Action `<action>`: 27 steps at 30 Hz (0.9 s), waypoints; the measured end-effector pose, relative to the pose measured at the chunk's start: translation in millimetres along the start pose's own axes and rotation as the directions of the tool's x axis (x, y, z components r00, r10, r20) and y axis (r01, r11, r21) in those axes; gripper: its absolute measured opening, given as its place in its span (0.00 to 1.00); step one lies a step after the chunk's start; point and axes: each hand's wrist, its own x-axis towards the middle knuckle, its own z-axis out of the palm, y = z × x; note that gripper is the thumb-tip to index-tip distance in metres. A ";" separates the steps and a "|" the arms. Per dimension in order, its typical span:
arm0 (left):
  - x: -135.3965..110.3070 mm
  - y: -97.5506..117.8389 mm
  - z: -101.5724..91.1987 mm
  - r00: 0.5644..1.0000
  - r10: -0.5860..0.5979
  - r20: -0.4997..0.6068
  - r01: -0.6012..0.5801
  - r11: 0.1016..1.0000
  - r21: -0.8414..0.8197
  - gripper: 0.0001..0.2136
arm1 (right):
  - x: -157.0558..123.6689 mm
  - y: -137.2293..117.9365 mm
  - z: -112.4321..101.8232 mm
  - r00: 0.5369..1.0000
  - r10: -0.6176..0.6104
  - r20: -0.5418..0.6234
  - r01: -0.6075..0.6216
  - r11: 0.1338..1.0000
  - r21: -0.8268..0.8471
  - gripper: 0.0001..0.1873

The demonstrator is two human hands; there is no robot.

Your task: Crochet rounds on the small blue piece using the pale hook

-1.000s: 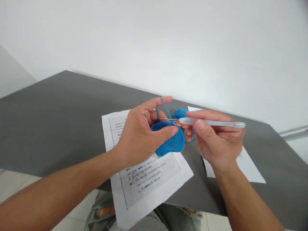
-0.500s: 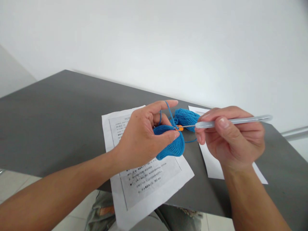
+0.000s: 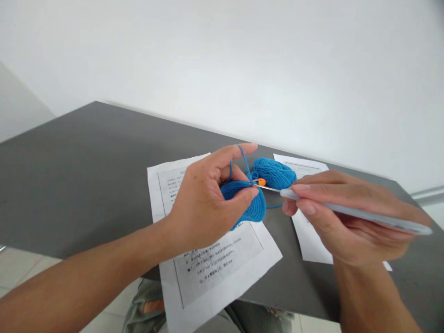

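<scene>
My left hand (image 3: 204, 203) pinches a round blue crochet piece (image 3: 250, 206) between thumb and fingers, above a printed sheet. A strand of blue yarn (image 3: 243, 159) loops over its raised index finger. My right hand (image 3: 343, 217) grips a grey-handled crochet hook (image 3: 350, 212), its metal tip pushed into the top edge of the crochet piece. An orange stitch marker (image 3: 260, 181) hangs at that edge. A ball of blue yarn (image 3: 274, 172) lies on the table just behind the hook.
A dark grey table (image 3: 86, 157) stands against a white wall. A printed sheet of paper (image 3: 208, 259) overhangs the near edge. A second sheet (image 3: 308, 231) lies under my right hand. My knees in grey trousers (image 3: 145, 305) show below the table.
My right hand has swung down and to the right, so the hook's handle now points lower right. The ball of yarn is more exposed. My left hand has held still.
</scene>
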 end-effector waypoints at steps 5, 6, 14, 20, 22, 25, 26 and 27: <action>-0.4 -4.9 0.0 0.995 0.096 -0.035 -0.092 0.991 0.092 0.26 | 9.2 -8.8 -5.3 0.984 -0.137 0.114 0.162 0.954 -0.252 0.20; -0.8 -5.4 0.4 0.993 0.109 -0.041 -0.104 0.989 0.109 0.26 | 10.0 -11.0 -5.8 0.982 -0.142 0.126 0.172 0.944 -0.281 0.18; -2.7 -6.9 4.0 0.976 0.186 -0.116 -0.157 0.962 0.222 0.23 | 8.5 -21.5 2.4 0.977 -0.130 0.168 0.192 0.882 -0.431 0.11; -0.6 -9.2 4.0 0.964 0.227 -0.142 -0.177 0.938 0.299 0.22 | 3.6 -23.2 16.5 0.989 -0.112 0.099 0.146 0.874 -0.464 0.12; 0.2 -8.4 3.7 0.959 0.241 -0.147 -0.181 0.925 0.333 0.22 | 5.4 -26.5 17.4 0.976 -0.164 0.145 0.215 0.845 -0.491 0.12; 1.6 -6.6 3.1 0.954 0.255 -0.158 -0.184 0.913 0.364 0.21 | 9.0 -29.8 17.4 0.938 -0.240 0.249 0.338 0.787 -0.515 0.10; 1.8 -6.1 3.1 0.953 0.257 -0.161 -0.182 0.910 0.372 0.21 | 9.5 -29.5 17.8 0.934 -0.236 0.270 0.347 0.781 -0.519 0.10; 1.8 -5.7 3.3 0.954 0.254 -0.158 -0.179 0.908 0.379 0.21 | 9.5 -28.2 18.5 0.931 -0.231 0.284 0.351 0.781 -0.516 0.11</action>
